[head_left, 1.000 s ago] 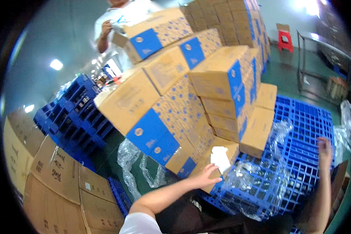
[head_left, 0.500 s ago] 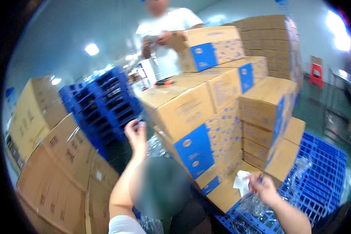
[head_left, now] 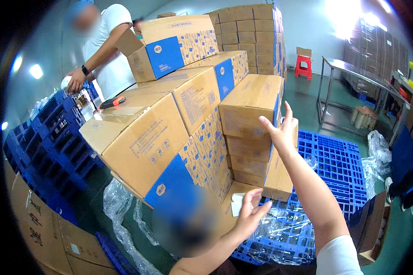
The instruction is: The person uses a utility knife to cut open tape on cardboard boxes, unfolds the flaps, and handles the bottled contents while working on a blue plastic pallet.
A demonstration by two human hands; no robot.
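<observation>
My right hand (head_left: 280, 127) is raised beside the top carton (head_left: 250, 98) of the right-hand stack, thumb and fingers spread. Whether it touches the blue-sided carton I cannot tell. Lower down, my left hand (head_left: 251, 213) has curved fingers, the thumb apart, and nothing seen in its grasp. It is close to a piece of white paper (head_left: 237, 204) lying on a low carton (head_left: 231, 187). A narrow carton side (head_left: 278, 181) rises between my two hands. Taller cartons with blue panels (head_left: 144, 142) stand to the left.
An orange-and-black tool (head_left: 112, 102) lies on the left cartons, below an open-flapped carton (head_left: 176, 43). Blue pallet (head_left: 332, 167) and clear plastic film (head_left: 280, 227) are at right. A person in white (head_left: 112, 55) stands behind, left. Farther off are a red stool (head_left: 303, 66) and metal table (head_left: 348, 68).
The view has swung right. My right hand has risen from the paper to the upper carton. My left hand has come from beside the left cartons to near the paper. The other person's hands are lower.
</observation>
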